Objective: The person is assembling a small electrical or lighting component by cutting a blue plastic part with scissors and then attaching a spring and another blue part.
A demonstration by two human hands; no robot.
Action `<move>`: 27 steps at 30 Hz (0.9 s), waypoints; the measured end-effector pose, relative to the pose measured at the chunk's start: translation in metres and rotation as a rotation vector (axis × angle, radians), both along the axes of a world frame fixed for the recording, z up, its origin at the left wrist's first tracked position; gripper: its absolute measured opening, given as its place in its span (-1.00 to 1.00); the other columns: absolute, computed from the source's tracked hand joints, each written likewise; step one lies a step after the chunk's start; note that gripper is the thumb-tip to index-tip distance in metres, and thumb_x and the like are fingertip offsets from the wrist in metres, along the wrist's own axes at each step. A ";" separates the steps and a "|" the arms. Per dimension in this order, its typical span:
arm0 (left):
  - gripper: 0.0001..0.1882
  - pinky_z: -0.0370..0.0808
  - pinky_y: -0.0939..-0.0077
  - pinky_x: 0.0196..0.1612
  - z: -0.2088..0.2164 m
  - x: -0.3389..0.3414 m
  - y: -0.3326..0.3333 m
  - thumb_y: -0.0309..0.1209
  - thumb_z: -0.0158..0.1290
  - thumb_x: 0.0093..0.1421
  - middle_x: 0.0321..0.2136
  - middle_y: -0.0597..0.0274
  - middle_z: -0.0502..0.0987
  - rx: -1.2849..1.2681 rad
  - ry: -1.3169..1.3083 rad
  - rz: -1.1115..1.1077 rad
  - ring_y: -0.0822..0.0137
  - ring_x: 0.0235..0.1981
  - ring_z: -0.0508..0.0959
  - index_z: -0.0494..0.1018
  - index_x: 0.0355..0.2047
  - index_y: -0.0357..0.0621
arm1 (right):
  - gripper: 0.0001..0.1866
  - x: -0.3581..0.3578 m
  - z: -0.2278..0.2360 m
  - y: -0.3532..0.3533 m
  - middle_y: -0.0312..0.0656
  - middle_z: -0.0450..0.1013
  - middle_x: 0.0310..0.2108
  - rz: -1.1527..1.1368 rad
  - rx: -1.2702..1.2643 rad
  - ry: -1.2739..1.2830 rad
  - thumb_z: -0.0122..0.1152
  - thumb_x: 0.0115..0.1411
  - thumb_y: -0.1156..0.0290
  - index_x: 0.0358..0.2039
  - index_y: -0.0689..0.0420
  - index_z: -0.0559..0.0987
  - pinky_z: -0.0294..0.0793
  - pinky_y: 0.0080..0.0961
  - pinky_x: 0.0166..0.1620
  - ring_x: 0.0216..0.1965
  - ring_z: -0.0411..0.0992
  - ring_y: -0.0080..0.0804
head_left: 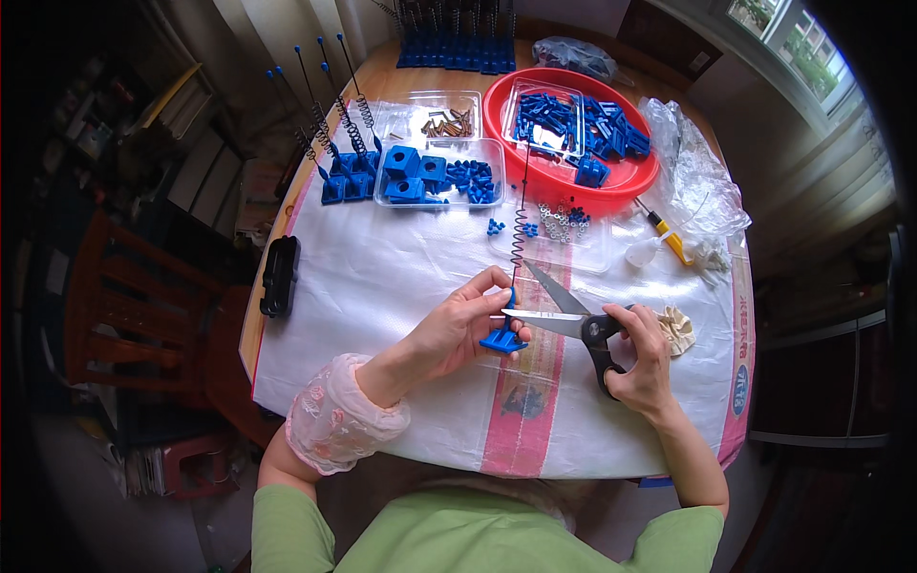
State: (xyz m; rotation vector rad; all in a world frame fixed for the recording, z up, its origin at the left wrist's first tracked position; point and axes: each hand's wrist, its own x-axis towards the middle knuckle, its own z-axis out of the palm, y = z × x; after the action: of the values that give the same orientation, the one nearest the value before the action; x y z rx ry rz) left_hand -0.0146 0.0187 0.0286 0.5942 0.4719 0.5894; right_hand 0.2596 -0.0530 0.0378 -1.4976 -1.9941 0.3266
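Between its thumb and fingers, my left hand (457,327) holds a blue plastic piece (503,340) with a dark coil spring (519,239) and a thin rod rising from it. Black-handled scissors (559,320) are gripped in my right hand (644,361), fingers through the loops. Their blades stand apart; the lower blade's tip lies beside the blue piece at my left fingertips, and the other points up near the spring. Whether the blade touches the piece I cannot tell. Just right of my right hand lies a crumpled cream cloth (676,331).
A red basin (650,177) of blue parts stands at the back right, near a yellow-handled tool (676,244) and clear plastic wrap (702,181). Clear boxes (392,200) hold blue parts and brass-coloured pieces. Spring assemblies (349,181) stand at left, near a black case (280,277).
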 end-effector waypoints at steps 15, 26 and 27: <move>-0.89 0.56 0.43 -0.33 -0.002 0.000 0.000 -0.27 -0.16 0.42 -0.34 0.08 0.53 0.009 -0.017 0.001 0.33 -0.29 0.57 0.22 -0.14 0.06 | -0.35 -0.002 0.000 -0.001 -0.17 0.32 -0.41 -0.021 0.003 -0.008 0.19 -0.38 0.57 -0.09 0.15 0.50 0.34 -0.33 -0.33 -0.37 0.32 -0.20; -0.88 0.57 0.37 -0.28 -0.001 0.003 -0.003 -0.28 -0.19 0.43 -0.31 0.06 0.49 0.037 -0.059 0.065 0.29 -0.21 0.55 0.20 -0.13 0.01 | -0.36 -0.003 0.000 0.000 -0.17 0.32 -0.41 -0.040 -0.010 0.038 0.19 -0.37 0.57 -0.10 0.15 0.49 0.35 -0.38 -0.35 -0.39 0.33 -0.25; -0.88 0.57 0.37 -0.28 -0.001 0.003 -0.003 -0.28 -0.20 0.43 -0.31 0.06 0.49 0.038 -0.045 0.060 0.29 -0.21 0.55 0.20 -0.13 0.01 | -0.36 -0.002 0.000 0.000 -0.17 0.32 -0.41 -0.035 -0.010 0.040 0.19 -0.37 0.57 -0.10 0.15 0.49 0.35 -0.38 -0.35 -0.39 0.33 -0.25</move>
State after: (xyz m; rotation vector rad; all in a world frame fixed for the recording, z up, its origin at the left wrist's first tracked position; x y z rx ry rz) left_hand -0.0115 0.0155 0.0280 0.6031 0.4383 0.6687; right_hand 0.2577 -0.0533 0.0381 -1.5186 -1.9354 0.3497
